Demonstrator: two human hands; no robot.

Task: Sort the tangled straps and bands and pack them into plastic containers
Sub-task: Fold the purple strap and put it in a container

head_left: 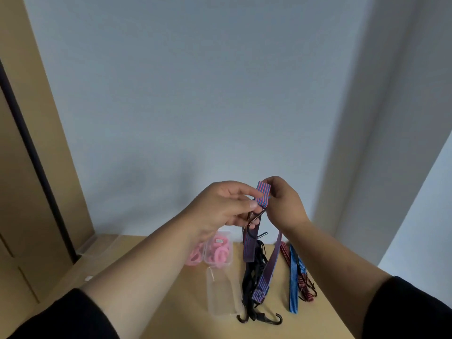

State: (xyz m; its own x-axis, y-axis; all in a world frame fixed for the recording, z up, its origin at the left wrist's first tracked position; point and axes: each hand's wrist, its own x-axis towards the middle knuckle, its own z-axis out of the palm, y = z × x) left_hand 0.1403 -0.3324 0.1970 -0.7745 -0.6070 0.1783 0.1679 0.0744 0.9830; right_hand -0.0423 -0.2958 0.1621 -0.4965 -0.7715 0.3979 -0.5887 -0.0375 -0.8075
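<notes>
A red-and-blue striped strap [263, 196] with a dark metal hook [254, 228] is held up above the table between both hands. My left hand [220, 206] pinches it near the hook. My right hand [283, 201] grips its folded top end. The strap's two lengths hang down onto the table. Under them lies a black cord [252, 285] with hooks. A blue striped strap [293, 289] and a red striped strap [305, 285] lie to the right. An empty clear plastic container [220, 297] sits left of the cords.
Two clear containers [230, 259] holding pink bands [217, 253] stand at the back of the wooden table [171, 314]. A wall rises behind it. A brown cabinet [36, 192] stands at the left.
</notes>
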